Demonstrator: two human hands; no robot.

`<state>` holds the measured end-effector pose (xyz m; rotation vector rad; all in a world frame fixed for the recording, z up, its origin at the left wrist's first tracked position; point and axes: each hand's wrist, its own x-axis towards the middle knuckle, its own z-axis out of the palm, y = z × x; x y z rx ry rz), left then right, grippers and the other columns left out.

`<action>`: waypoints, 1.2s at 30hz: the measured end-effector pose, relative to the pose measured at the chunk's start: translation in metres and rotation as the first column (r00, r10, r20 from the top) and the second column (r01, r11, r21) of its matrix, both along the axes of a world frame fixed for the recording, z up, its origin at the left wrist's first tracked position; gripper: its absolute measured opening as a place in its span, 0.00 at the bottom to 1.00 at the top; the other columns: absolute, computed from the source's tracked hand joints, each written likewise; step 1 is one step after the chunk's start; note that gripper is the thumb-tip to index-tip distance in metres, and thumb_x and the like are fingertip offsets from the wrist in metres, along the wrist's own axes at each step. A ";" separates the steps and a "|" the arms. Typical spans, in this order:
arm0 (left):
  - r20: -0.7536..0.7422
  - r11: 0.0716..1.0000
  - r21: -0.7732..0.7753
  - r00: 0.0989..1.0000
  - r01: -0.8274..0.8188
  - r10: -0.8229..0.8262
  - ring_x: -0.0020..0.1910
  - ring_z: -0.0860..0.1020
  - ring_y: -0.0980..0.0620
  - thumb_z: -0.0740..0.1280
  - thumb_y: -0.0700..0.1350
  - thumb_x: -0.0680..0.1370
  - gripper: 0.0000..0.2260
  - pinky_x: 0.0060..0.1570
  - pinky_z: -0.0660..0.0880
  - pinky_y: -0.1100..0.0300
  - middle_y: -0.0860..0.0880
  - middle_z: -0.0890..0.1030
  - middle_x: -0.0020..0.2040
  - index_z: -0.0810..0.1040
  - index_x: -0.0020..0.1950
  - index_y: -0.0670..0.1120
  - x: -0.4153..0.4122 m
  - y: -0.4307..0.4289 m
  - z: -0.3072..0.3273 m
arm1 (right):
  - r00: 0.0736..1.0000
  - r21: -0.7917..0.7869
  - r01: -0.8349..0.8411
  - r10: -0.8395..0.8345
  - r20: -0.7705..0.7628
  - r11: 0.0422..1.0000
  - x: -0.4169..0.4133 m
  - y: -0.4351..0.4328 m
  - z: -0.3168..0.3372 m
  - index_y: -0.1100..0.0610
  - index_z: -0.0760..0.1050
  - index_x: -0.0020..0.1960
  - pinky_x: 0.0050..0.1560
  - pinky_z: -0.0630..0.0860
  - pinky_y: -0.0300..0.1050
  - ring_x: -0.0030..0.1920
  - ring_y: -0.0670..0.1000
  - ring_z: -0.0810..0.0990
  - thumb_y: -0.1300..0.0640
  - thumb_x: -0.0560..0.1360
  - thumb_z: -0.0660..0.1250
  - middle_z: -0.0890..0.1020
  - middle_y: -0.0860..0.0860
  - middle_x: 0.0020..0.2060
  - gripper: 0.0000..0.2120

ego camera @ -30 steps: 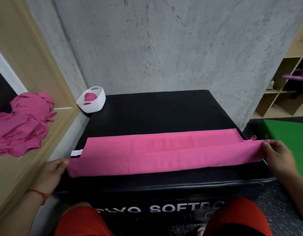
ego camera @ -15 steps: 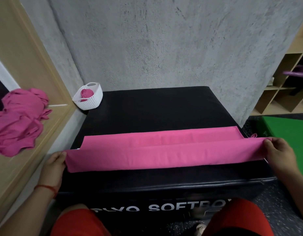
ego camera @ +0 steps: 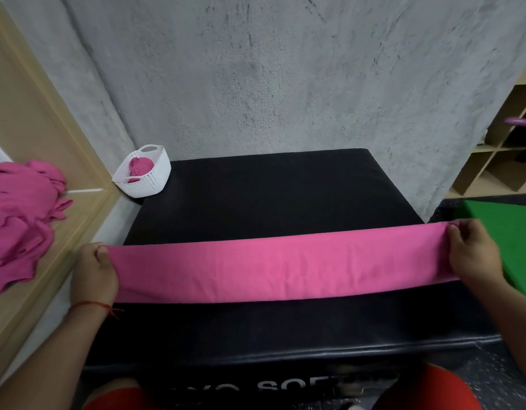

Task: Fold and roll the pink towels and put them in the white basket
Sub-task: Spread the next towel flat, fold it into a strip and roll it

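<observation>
Now the left hand (ego camera: pixel 94 275) and right hand (ego camera: pixel 473 255) each pinch one end of the folded pink towel (ego camera: pixel 282 267), so keep both edges lined up and flat.

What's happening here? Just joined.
A person is folding a pink towel on a black padded box. The left hand grips its left end and the right hand grips its right end, with the towel stretched between them as a long narrow strip, not yet rolled. The white basket at the box's far left corner holds a rolled towel. A pile of loose pink towels sits on the wooden ledge to the left.
</observation>
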<state>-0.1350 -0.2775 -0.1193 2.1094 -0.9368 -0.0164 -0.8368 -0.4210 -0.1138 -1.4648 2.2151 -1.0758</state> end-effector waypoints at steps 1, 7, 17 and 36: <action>0.033 0.999 0.035 0.999 -0.011 0.010 0.46 0.79 0.36 0.54 0.50 0.85 0.11 0.48 0.76 0.43 0.39 0.80 0.49 0.73 0.54 0.48 0.000 -0.006 -0.002 | 0.999 0.018 0.000 0.001 -0.035 1.000 0.003 -0.008 -0.002 0.48 0.73 0.61 0.56 0.78 0.63 0.53 0.64 0.81 0.44 0.85 0.60 0.83 0.58 0.55 0.10; 0.144 0.964 0.265 0.989 0.004 -0.044 0.39 0.76 0.38 0.53 0.50 0.86 0.07 0.42 0.74 0.44 0.41 0.77 0.41 0.69 0.54 0.51 0.010 -0.036 -0.027 | 0.981 0.103 0.003 0.017 -0.192 0.995 0.013 -0.048 -0.025 0.50 0.71 0.62 0.52 0.79 0.62 0.50 0.68 0.82 0.43 0.85 0.59 0.83 0.63 0.53 0.13; 0.175 0.931 0.365 0.984 -0.025 -0.042 0.43 0.74 0.43 0.52 0.51 0.86 0.12 0.48 0.72 0.44 0.44 0.76 0.46 0.72 0.53 0.49 0.014 -0.055 -0.057 | 0.944 0.140 0.079 -0.029 -0.328 0.987 0.032 -0.062 -0.064 0.52 0.67 0.58 0.55 0.77 0.69 0.49 0.69 0.81 0.46 0.84 0.51 0.80 0.62 0.56 0.12; 0.153 0.878 0.479 0.986 -0.017 -0.065 0.40 0.73 0.46 0.53 0.50 0.86 0.13 0.47 0.73 0.47 0.43 0.77 0.44 0.72 0.46 0.48 0.021 -0.078 -0.050 | 0.820 0.322 0.109 0.099 -0.564 0.940 0.036 -0.051 -0.053 0.57 0.66 0.63 0.53 0.75 0.69 0.57 0.71 0.77 0.59 0.81 0.54 0.71 0.64 0.58 0.11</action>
